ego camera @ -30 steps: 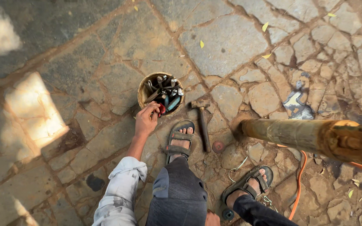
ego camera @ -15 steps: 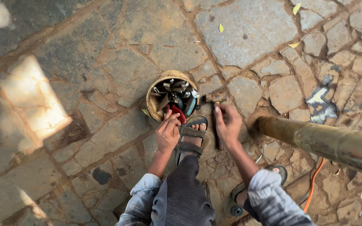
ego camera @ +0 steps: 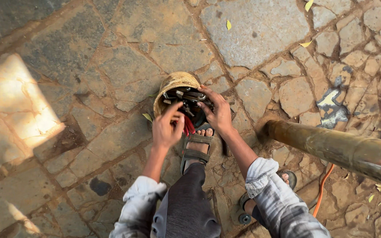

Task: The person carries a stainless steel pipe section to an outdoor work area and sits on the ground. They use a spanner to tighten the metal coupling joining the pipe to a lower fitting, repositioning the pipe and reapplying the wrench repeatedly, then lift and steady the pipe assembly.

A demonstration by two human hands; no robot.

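Bare stone floor (ego camera: pixel 89 79) lies open from 9 to 1 o'clock of the bucket (ego camera: pixel 173 83). At 6 o'clock a sandalled foot (ego camera: pixel 196 147) blocks the way, touching its rim. At 4 o'clock a rusty pipe (ego camera: pixel 336 150) crosses above the ground. Both hands crowd the bucket's mouth among packed tools (ego camera: pixel 186 97).

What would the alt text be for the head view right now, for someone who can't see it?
Both hands reach into a round tan container full of dark metal tools on cracked stone paving: the left hand by red handles, the right hand on the tools. A sandalled foot stands just below; a rusty pipe crosses at right.
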